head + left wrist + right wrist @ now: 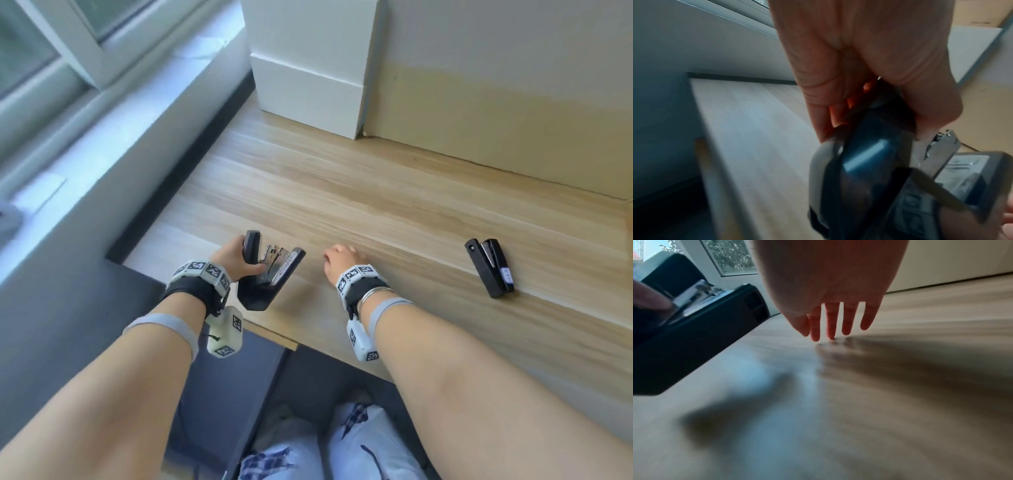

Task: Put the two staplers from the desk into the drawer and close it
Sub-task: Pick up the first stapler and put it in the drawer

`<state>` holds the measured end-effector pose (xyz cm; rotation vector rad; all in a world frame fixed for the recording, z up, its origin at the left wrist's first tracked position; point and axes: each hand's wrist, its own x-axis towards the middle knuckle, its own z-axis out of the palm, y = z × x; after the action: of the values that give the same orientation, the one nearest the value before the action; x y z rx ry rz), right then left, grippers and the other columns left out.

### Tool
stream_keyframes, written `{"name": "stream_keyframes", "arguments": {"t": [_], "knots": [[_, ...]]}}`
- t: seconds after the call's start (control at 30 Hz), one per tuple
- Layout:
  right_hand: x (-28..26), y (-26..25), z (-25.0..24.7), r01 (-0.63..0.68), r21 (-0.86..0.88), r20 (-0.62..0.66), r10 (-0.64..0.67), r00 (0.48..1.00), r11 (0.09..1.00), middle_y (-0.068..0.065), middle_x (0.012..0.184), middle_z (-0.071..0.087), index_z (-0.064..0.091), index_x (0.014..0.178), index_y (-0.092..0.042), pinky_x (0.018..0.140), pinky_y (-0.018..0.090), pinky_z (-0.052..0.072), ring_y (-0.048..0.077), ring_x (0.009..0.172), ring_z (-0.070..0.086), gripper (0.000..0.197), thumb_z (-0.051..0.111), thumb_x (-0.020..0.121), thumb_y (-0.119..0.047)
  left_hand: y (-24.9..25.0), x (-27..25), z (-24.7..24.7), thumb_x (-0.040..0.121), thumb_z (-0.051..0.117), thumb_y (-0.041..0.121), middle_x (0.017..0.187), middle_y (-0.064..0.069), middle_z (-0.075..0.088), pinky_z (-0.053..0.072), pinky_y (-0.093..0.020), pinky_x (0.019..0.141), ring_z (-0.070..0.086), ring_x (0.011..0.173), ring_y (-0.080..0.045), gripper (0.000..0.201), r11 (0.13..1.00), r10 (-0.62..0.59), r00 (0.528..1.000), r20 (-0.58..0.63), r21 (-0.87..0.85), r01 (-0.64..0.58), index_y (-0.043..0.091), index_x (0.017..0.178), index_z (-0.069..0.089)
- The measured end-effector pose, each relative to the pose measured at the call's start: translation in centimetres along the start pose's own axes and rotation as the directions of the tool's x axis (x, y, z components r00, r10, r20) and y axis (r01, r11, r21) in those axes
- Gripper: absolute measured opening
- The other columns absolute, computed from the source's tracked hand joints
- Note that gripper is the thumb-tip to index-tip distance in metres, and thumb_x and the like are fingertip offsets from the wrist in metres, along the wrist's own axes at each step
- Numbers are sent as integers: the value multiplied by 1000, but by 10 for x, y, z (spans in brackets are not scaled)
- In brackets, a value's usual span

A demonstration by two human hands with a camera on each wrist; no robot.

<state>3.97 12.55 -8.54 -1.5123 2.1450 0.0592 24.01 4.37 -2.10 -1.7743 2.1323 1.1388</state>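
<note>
Fingers and thumb of the left hand point(228, 260) wrap the top arm of a black stapler point(270, 274), which hangs open in a V with its metal staple channel showing and its base swung out to the right; it is lifted over the front-left corner of the wooden desk point(376, 192), near the front edge. In the left wrist view the left hand point(869, 73) grasps that stapler point(869, 162) from above, though the picture is blurred. The right hand point(339, 262) sits just right of the open stapler, apart from it, its fingers point(831, 321) straight and spread, holding nothing, with a fingertip touching or almost touching the desk point(879, 386); the open stapler point(694, 340) shows at the left of that view. A second black stapler point(489, 270) lies shut on the desk well to the right, near the front edge, touched by neither hand. A white block point(308, 75) stands at the back-left of the desk, against the wall.
</note>
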Motion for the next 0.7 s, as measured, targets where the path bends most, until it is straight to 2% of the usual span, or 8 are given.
{"name": "stream_keyframes", "arguments": {"t": [0.1,0.17,0.23,0.33,0.37,0.47,0.57,0.7], "knots": [[-2,-33,17,30,16,-37,-30,999,999,1,150,41,50,136,-23,112,38,28,25,137,36,41,41,95,-18,-48,-21,-15,76,73,17,111,-13,62,48,-36,91,59,98,-27,57,998,-29,1000,-4,-55,29,3,126,48],[-2,-52,27,33,18,-45,-32,998,999,1,155,32,43,140,-24,115,40,23,25,143,27,45,42,95,-19,-82,-35,-25,76,73,16,106,-11,61,47,-35,92,57,93,-24,54,994,-77,997,-3,-72,76,4,123,49],[-1,-67,36,14,28,-47,-13,999,999,1,159,24,37,144,-27,118,43,18,25,147,19,50,44,95,-21,-115,-49,-33,75,74,16,101,-9,61,45,-33,91,60,95,-27,48,989,-116,993,14,-90,117,7,117,52],[1,-87,49,-45,41,-55,47,997,998,-5,162,12,25,149,-33,120,46,10,26,150,7,55,42,97,-24,-161,-66,-36,63,76,29,103,-12,65,45,-34,92,62,98,-28,58,980,-159,986,52,-116,164,9,112,54],[2,-92,53,-71,46,-64,74,995,996,-7,163,8,22,149,-35,120,48,8,26,150,4,55,39,98,-26,-175,-70,-34,62,76,30,102,-11,64,46,-34,91,61,94,-26,56,976,-181,981,63,-111,187,10,108,53],[5,-105,66,-140,43,-108,144,984,989,-10,163,2,14,150,-40,119,52,2,28,150,-3,56,34,99,-30,-213,-74,-19,74,75,18,100,-9,63,44,-30,86,59,90,-23,37,970,-227,971,73,-76,232,11,101,51],[8,-109,79,-177,31,-168,180,969,984,-10,163,2,10,150,-41,118,54,-1,29,150,-4,58,31,98,-31,-241,-67,7,72,74,20,103,-12,68,47,-34,85,64,94,-28,36,958,-281,958,47,-41,283,10,101,54],[9,-105,90,-171,-17,-276,160,948,985,-10,163,5,9,150,-41,119,53,0,28,151,1,58,31,97,-33,-255,-50,44,70,71,20,92,-10,64,45,-31,74,56,82,-27,33,922,-385,922,-27,-61,383,13,91,46]]}}
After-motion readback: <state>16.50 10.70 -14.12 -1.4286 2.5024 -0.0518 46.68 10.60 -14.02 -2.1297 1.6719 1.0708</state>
